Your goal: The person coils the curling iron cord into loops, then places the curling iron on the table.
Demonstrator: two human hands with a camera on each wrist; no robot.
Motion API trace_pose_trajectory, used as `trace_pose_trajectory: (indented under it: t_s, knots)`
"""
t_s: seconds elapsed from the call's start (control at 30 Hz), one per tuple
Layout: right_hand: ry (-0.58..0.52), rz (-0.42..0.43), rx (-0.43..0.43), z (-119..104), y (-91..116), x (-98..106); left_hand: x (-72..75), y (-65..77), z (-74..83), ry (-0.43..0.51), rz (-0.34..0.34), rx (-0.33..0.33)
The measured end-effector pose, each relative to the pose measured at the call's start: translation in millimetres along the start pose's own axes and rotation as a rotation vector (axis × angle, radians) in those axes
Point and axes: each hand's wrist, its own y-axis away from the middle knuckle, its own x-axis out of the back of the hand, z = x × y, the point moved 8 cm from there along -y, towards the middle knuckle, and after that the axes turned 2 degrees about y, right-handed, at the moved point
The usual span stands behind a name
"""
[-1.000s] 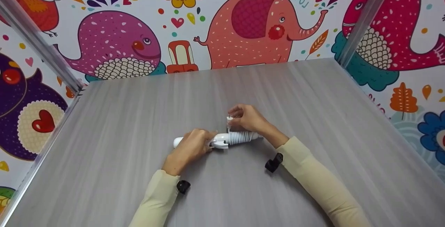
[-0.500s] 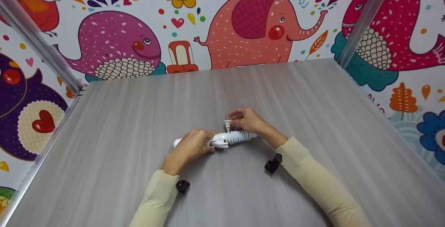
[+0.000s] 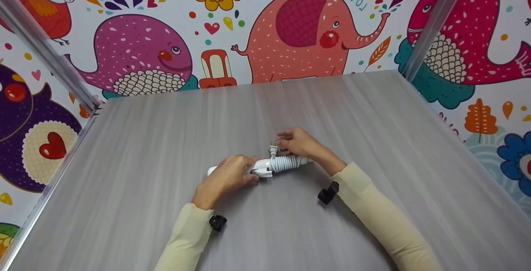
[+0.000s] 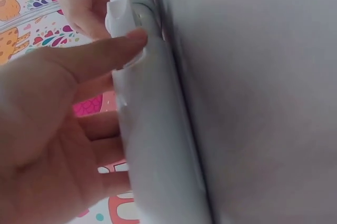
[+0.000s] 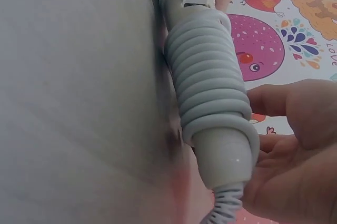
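A white curling iron (image 3: 263, 167) lies across the middle of the table, its cord (image 5: 210, 71) wound in tight coils around one end. My left hand (image 3: 232, 171) grips the other end. In the left wrist view, the left thumb (image 4: 126, 50) lies over the white body by the small lever (image 4: 122, 17), with the fingers partly hidden behind. The plug (image 3: 273, 150) sticks up beyond the coils, prongs upward. My right hand (image 3: 300, 143) is just right of the plug, fingertips close beside it. In the right wrist view, the right thumb (image 5: 268, 99) reaches behind the coils, which hide its tip.
The grey wood-grain table (image 3: 166, 138) runs back to a wall (image 3: 232, 34) printed with cartoon animals. Metal frame posts (image 3: 435, 26) stand at the far corners. A black wrist camera (image 3: 328, 193) sits at the right cuff, another at the left.
The right hand held the plug's side and has shifted slightly right, leaving more of the plug and its prongs showing. The left hand and the curling iron have hardly moved.
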Motion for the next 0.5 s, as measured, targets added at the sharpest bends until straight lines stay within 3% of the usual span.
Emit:
trace_pose_trajectory:
  t_s: [0.27, 0.5]
  knots:
    - [0.156, -0.042, 0.041, -1.3, 8.5, 10.4, 4.9, 1.9, -0.8, -0.044, -0.012, 0.000]
    - [0.158, -0.018, 0.115, -1.6, 13.4, 22.0, 15.5, 3.2, -9.3, -0.074, -0.058, 0.076]
